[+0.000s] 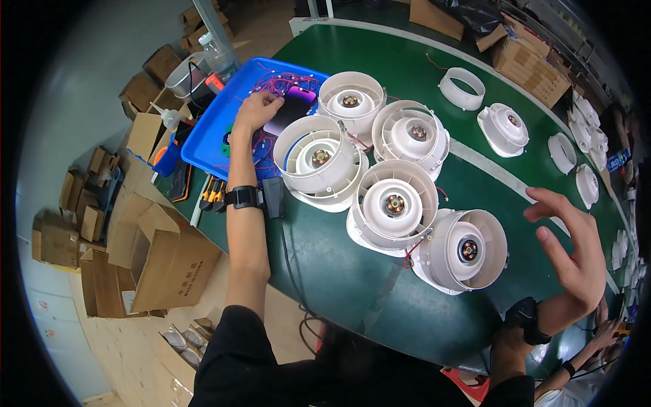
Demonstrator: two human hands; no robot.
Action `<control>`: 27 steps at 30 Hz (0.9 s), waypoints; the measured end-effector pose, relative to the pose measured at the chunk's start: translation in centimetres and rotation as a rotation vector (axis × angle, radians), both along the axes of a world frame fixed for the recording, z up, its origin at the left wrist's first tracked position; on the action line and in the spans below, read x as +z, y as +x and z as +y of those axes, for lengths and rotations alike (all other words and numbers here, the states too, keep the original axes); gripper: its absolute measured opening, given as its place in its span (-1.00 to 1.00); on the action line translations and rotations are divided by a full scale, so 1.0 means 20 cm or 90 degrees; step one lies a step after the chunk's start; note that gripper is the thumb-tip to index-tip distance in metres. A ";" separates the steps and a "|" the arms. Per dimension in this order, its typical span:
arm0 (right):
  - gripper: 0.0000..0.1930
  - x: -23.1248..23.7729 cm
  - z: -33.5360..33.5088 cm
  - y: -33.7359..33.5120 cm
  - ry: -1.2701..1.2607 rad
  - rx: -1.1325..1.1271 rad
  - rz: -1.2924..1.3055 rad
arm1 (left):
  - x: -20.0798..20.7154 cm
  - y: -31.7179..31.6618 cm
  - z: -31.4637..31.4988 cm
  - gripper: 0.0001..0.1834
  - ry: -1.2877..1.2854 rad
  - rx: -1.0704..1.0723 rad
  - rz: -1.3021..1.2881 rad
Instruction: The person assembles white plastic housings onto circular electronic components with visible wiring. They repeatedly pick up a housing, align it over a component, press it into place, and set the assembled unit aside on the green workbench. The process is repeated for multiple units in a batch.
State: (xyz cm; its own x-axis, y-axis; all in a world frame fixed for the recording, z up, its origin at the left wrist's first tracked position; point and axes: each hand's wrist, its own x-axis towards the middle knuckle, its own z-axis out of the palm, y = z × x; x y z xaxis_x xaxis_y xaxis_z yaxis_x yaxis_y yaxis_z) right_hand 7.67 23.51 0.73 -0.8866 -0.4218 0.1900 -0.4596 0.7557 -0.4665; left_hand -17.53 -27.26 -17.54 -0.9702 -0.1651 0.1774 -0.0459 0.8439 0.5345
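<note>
My left hand [256,112] reaches over the blue tray [203,136], its fingers curled beside the left edge of a phone [291,110] with a purple and black screen. What the fingertips hold, if anything, is hidden. Red and dark wires [281,83] lie in the tray around the phone. My right hand [573,247] is raised at the right above the green table, fingers apart and holding nothing. Between my hands stand several white round fan housings with copper-wound motor centres, among them a front one [444,254], a middle one [369,203] and a left one [291,178].
White rings [462,89] and motor bases [503,130] sit along the far right of the green table [325,254]. A black adapter [272,197] and cable lie by my left forearm. Cardboard boxes [169,251] stand at the left; another person's arm [583,353] shows lower right.
</note>
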 end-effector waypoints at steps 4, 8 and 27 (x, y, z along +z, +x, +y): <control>-0.55 0.00 0.01 0.00 -0.001 -0.005 0.008 | -0.01 0.00 -0.03 -0.58 0.012 -0.072 -0.019; -0.55 -0.01 0.01 -0.01 -0.018 0.004 0.000 | 0.00 0.00 -0.03 -0.51 0.019 -0.087 -0.046; -0.54 -0.02 0.02 -0.03 -0.007 0.024 -0.007 | 0.02 -0.02 -0.01 -0.41 0.031 -0.115 -0.079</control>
State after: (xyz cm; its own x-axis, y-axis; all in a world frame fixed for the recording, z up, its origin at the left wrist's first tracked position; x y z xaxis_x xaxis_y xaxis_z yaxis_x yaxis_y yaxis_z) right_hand 7.16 23.92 0.41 -0.8722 -0.4531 0.1845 -0.4822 0.7330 -0.4798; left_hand -17.87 -27.54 -17.21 -0.9987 0.0086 0.0507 0.0362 0.8176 0.5747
